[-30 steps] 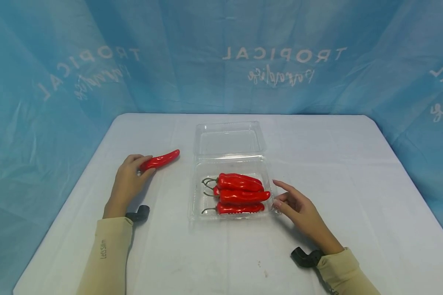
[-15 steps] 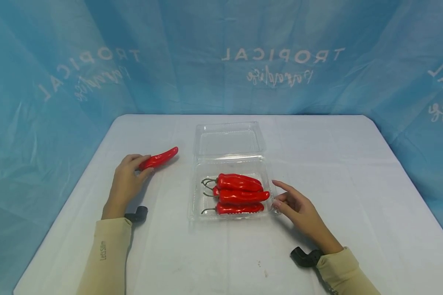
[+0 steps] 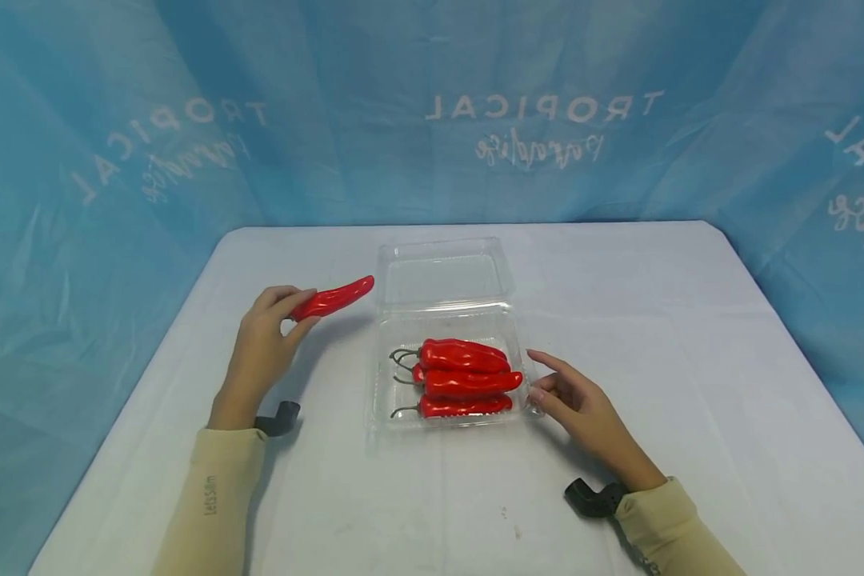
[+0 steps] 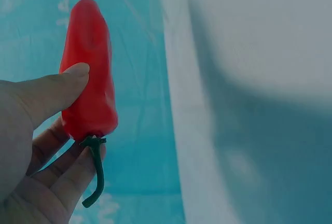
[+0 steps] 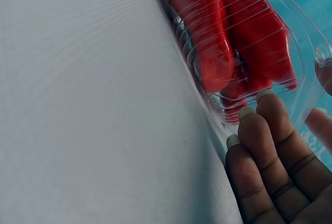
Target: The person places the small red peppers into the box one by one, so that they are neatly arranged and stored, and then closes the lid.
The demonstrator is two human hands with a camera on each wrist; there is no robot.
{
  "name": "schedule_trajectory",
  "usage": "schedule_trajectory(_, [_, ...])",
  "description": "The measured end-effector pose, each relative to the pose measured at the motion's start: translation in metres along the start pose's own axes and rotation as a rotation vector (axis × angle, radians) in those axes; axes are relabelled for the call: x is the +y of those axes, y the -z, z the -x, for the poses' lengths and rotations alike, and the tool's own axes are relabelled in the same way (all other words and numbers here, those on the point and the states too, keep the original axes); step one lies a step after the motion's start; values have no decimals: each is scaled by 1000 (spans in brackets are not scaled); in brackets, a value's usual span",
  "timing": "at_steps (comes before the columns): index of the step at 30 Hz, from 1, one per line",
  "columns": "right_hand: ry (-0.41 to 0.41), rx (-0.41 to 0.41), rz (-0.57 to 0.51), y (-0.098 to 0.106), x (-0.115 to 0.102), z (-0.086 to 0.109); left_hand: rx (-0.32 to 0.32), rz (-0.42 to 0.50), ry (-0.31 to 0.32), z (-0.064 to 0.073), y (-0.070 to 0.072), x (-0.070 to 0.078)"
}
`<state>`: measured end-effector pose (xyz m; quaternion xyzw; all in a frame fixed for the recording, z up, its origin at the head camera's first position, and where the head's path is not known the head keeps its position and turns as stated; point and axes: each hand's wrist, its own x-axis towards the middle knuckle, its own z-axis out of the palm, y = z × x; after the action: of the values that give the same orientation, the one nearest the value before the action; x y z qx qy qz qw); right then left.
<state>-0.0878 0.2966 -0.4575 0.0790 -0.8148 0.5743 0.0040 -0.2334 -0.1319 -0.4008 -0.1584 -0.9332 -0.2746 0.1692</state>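
Note:
My left hand (image 3: 265,340) pinches a red chili pepper (image 3: 337,298) between thumb and fingers, raised over the left of the table with its shadow below. Its green stem (image 4: 98,172) points back toward the palm in the left wrist view. A clear plastic clamshell container (image 3: 382,400) lies with its lid (image 3: 442,272) folded back. Several red peppers (image 3: 468,384) lie side by side in its base, stems to the left. At the container's right edge, my right hand (image 3: 579,404) pinches the rim with the thumb, the other fingers (image 5: 254,136) against the side wall.
A white cloth (image 3: 403,504) covers the table. Blue curtain sheets (image 3: 374,160) with mirrored lettering hang behind it and at both sides. Each wrist wears a black camera mount (image 3: 594,498).
My left hand has lifted the chili pepper off the table and moved it right, toward the container. My right hand has stayed at the container's edge.

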Motion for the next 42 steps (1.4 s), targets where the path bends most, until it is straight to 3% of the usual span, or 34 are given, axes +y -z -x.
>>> schedule_trajectory(9, [-11, 10, 5, -1, -1, 0, -76, 13, -162, -6, -11, 41])
schedule_trajectory(18, [0, 4, 0, 0, 0, -2, -111, -4, -257, -11, -17, 61])
schedule_trajectory(31, [8, 4, -1, -1, -1, -1, -202, 34, -358, -14, -39, 92])
schedule_trajectory(42, [-16, 10, 20, 0, 1, 0, -282, 94, -406, -8, -58, 104])
